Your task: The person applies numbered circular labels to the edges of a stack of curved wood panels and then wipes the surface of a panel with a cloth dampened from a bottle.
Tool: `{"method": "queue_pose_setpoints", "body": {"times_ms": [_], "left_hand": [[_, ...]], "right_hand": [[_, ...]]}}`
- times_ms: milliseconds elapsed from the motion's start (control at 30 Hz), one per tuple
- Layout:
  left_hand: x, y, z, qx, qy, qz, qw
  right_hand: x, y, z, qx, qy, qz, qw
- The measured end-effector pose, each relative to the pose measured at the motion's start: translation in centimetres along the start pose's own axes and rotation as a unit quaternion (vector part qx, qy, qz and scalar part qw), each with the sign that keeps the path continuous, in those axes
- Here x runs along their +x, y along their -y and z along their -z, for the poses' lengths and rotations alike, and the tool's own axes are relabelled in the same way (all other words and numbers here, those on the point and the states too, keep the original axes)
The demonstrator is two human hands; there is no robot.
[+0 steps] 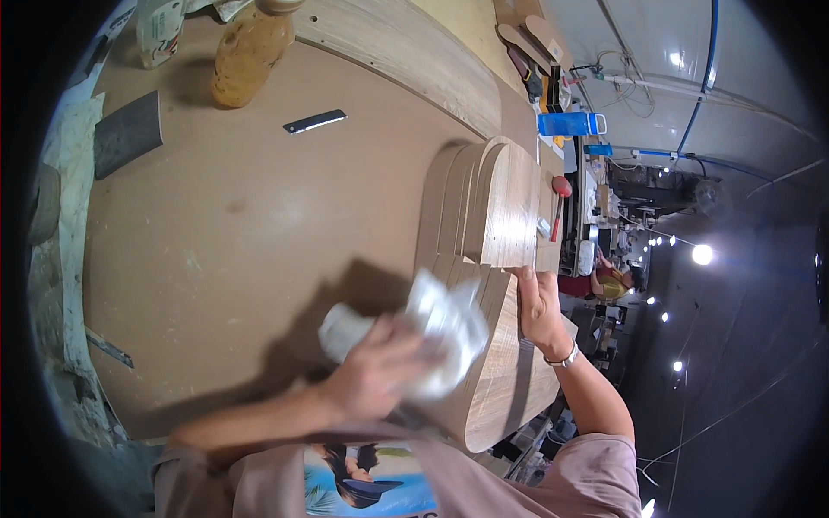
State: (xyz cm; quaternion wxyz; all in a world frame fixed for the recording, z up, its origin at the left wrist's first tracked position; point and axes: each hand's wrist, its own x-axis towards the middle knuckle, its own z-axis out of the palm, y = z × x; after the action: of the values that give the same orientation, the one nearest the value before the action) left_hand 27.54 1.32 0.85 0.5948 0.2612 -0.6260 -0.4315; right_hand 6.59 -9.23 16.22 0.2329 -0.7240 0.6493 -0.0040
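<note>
My left hand (380, 367) is closed round a crumpled white cloth (445, 332), both smeared by motion. The cloth is at the side edges of a stack of wood-grain boards (509, 207) with rounded ends; whether it presses on them cannot be told. With a bracelet or watch at its wrist, my right hand (542, 311) grips the notched middle of a wood-grain board (509, 371), its fingers partly hidden. The boards' near rounded end lies close to my body.
On the brown tabletop (233, 250) lie a dark blade (315, 121) and a grey sheet (129, 134). An amber jar (250, 56) and a white bottle (160, 30) stand far left. Beyond the stack are a red-headed mallet (561, 194) and a blue bottle (570, 123). Another person (609, 283) is farther back.
</note>
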Motion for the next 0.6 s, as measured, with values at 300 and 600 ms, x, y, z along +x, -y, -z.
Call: {"method": "queue_pose_setpoints", "body": {"times_ms": [300,600], "left_hand": [[2.9,1.7,0.2,-0.05,-0.034,0.049,0.997],[5.3,3.8,-0.8,-0.103,-0.126,0.107,0.981]], "right_hand": [[0.1,1.0,0.4,-0.023,0.011,0.019,0.999],[-0.7,-0.2,0.6,-0.156,0.041,0.011,0.987]]}}
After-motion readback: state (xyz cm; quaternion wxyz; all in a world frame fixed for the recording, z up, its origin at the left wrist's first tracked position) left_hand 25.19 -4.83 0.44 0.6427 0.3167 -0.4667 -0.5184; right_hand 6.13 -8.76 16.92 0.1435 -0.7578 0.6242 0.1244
